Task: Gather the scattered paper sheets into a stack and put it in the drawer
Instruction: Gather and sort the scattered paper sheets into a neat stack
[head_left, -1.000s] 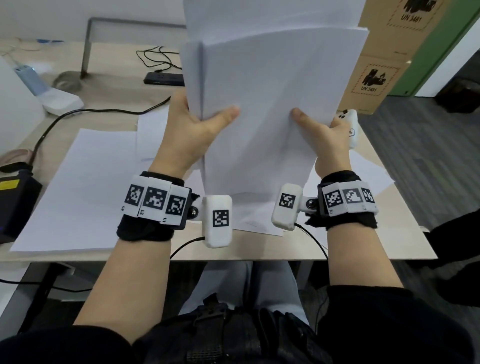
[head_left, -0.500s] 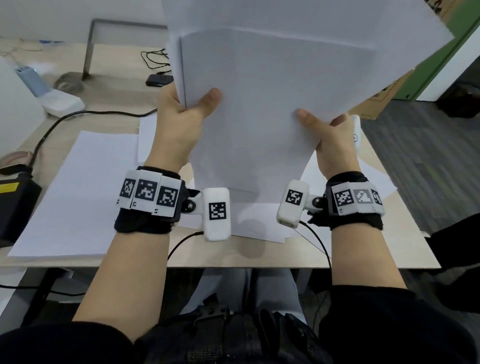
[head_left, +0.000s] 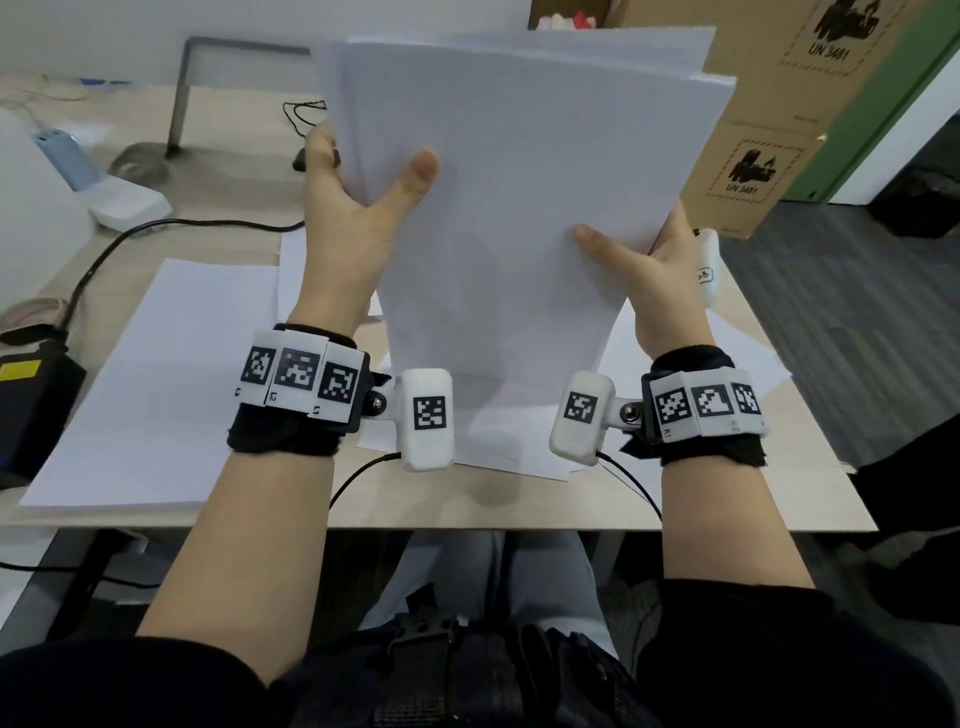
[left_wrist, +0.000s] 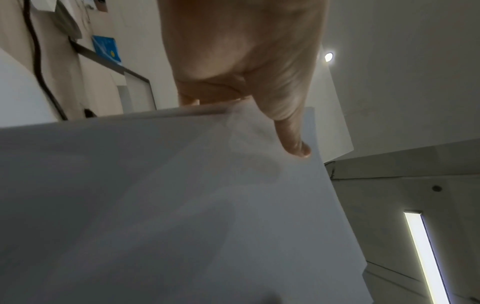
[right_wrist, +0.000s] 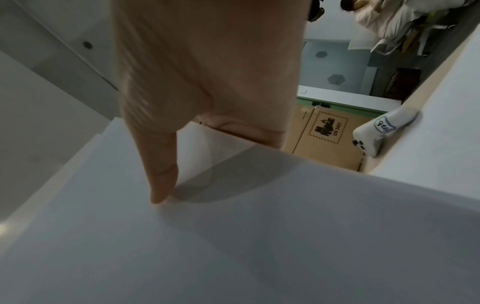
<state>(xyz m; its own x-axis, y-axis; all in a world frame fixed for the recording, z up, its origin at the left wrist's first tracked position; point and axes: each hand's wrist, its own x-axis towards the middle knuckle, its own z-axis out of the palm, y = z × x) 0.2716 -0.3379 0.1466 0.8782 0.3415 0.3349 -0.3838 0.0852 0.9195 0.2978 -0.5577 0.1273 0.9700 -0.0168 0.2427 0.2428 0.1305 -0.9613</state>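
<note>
A bundle of white paper sheets (head_left: 519, 208) stands nearly upright above the desk, its top edges uneven. My left hand (head_left: 358, 208) grips its left side, thumb on the near face and fingers behind. My right hand (head_left: 639, 254) grips the lower right side the same way. The left wrist view shows the thumb pressed on the bundle (left_wrist: 182, 205); the right wrist view shows the other thumb on the paper (right_wrist: 233, 226). More loose sheets lie on the desk: a large one (head_left: 156, 374) at the left and some (head_left: 498, 441) under the bundle. No drawer is in view.
The wooden desk (head_left: 467, 504) carries a black cable (head_left: 104, 249), a white device (head_left: 127, 200) and a black box (head_left: 31, 405) at the left. A white phone (head_left: 706, 270) lies by my right hand. Cardboard boxes (head_left: 753, 166) stand beyond the right edge.
The bundle has tipped and shifted between my hands. My left hand has risen along its left edge, and my right hand has settled lower on the right side.
</note>
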